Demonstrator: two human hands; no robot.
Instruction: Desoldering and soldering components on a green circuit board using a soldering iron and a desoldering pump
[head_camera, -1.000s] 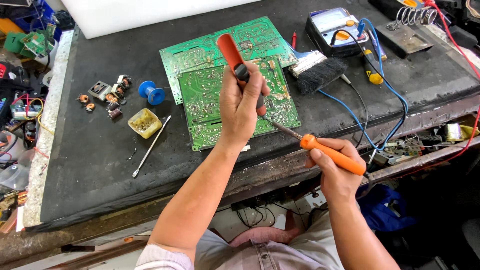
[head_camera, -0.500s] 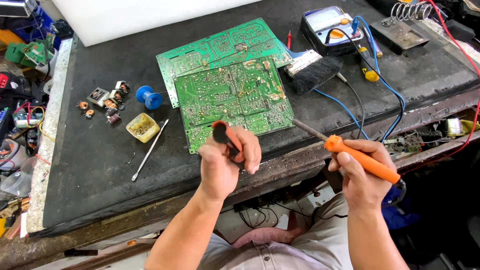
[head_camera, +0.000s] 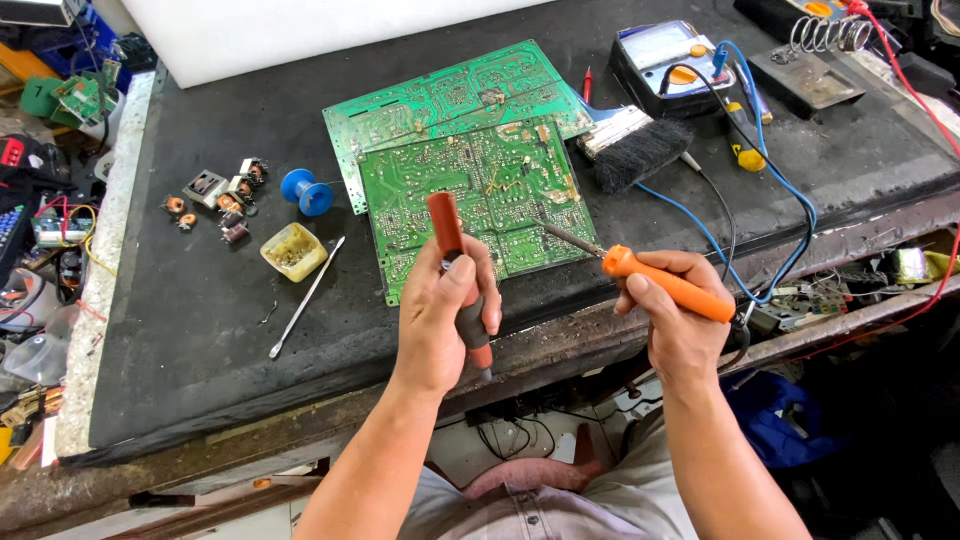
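My left hand (head_camera: 440, 320) grips a red and grey pen-shaped desoldering pump (head_camera: 452, 260), held upright above the bench's front edge with its tip pointing down. An orange-handled soldering iron (head_camera: 655, 280) is in my right hand (head_camera: 680, 320), its metal tip aimed at the lower right corner of the nearer green circuit board (head_camera: 470, 200). A second green circuit board (head_camera: 450, 100) lies partly beneath that one, further back. Neither tool touches a board.
A black brush (head_camera: 635, 150), a multimeter (head_camera: 665, 55) with blue leads and an iron stand (head_camera: 815, 55) sit at the back right. A blue spool (head_camera: 305, 190), a small yellow tray (head_camera: 293, 250), a metal pick (head_camera: 305, 298) and loose coils (head_camera: 215, 200) lie left.
My left hand pulled the desoldering pump back from over the board toward the front edge and turned it upright. The right hand drew the soldering iron back off the board.
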